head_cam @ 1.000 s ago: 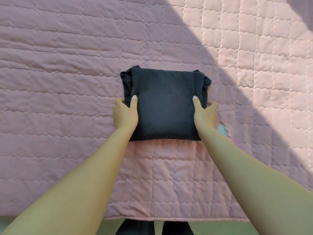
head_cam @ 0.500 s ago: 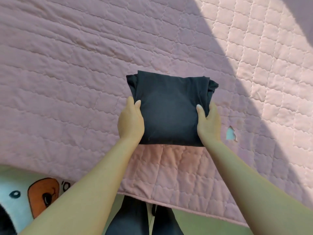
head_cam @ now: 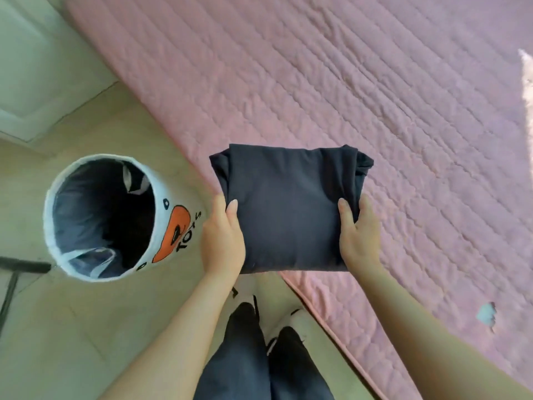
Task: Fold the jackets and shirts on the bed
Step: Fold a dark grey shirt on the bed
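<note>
Held at frame centre over the edge of the pink quilted bed [head_cam: 375,96], the folded dark navy garment [head_cam: 288,206] is gripped at each side by left hand [head_cam: 223,241] and right hand [head_cam: 357,238]; level, even support should prevent unfolding.

A folded dark garment [head_cam: 288,206] is gripped by its sides, the left hand [head_cam: 222,241] and the right hand [head_cam: 359,241] each with a thumb on top, over the near edge of the pink quilted bed [head_cam: 346,82]. On the floor [head_cam: 86,327] to the left stands an open white basket [head_cam: 170,226] printed with an orange bill and "TOYS".
</note>
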